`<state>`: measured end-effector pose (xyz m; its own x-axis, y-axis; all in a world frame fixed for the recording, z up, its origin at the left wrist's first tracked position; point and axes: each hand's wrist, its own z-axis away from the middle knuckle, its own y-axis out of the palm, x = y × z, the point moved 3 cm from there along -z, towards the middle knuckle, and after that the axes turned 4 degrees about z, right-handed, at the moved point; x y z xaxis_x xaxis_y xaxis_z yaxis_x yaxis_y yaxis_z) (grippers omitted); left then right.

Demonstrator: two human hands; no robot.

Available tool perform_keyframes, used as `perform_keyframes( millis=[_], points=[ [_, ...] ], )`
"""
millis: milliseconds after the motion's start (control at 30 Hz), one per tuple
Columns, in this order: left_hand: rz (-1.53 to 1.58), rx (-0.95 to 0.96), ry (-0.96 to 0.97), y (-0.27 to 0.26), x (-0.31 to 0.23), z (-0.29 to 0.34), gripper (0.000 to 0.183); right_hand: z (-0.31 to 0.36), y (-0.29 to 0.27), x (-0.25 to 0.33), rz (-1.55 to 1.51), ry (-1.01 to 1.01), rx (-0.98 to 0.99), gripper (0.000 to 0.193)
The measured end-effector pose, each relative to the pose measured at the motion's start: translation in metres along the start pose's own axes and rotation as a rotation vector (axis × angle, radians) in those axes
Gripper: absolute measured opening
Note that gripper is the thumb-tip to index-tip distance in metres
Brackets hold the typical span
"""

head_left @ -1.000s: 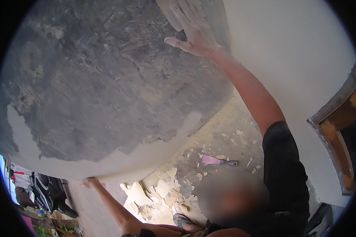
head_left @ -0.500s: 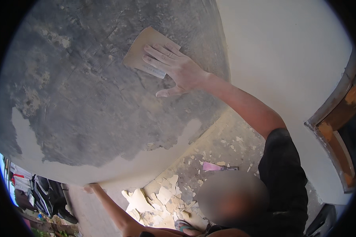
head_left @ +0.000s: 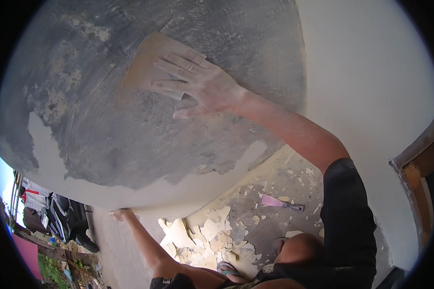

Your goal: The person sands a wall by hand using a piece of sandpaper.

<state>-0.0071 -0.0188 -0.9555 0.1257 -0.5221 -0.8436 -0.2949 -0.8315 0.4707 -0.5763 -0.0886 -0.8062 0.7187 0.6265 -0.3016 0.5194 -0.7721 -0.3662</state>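
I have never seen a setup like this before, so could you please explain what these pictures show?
There is no machine here, just a person working bare-handed. The pictures come from a wide fisheye camera worn on the head, hence the bent edges and dark rim. The right hand, dusted with white powder, holds a tan sheet, perhaps sandpaper, against a patchy grey wall. The left hand is near that wall's lower edge; I cannot tell whether it holds anything. On the floor lie pale broken flakes and a pinkish-bladed scraper.
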Motion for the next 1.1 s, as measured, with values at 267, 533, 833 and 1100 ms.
perform_keyframes(
  millis=[267,533,833,1100],
  points=[
    [-0.04,-0.109,-0.111,-0.003,-0.003,0.027,0.044,-0.026,-0.016,-0.016,0.274,0.471,-0.247,0.09],
    [-0.247,-0.306,0.375,-0.032,-0.081,-0.028,0.035,-0.014,0.024,0.079,-0.31,-0.043,0.15,0.08],
    [-0.198,1.594,1.365,0.147,-0.202,0.282,0.03,0.015,0.015,0.117,-0.209,0.192,0.024,0.065],
    [-0.543,1.437,1.853,0.178,-0.148,0.264,0.051,0.06,-0.003,0.136,-0.095,0.096,0.205,0.053]
  ],
)
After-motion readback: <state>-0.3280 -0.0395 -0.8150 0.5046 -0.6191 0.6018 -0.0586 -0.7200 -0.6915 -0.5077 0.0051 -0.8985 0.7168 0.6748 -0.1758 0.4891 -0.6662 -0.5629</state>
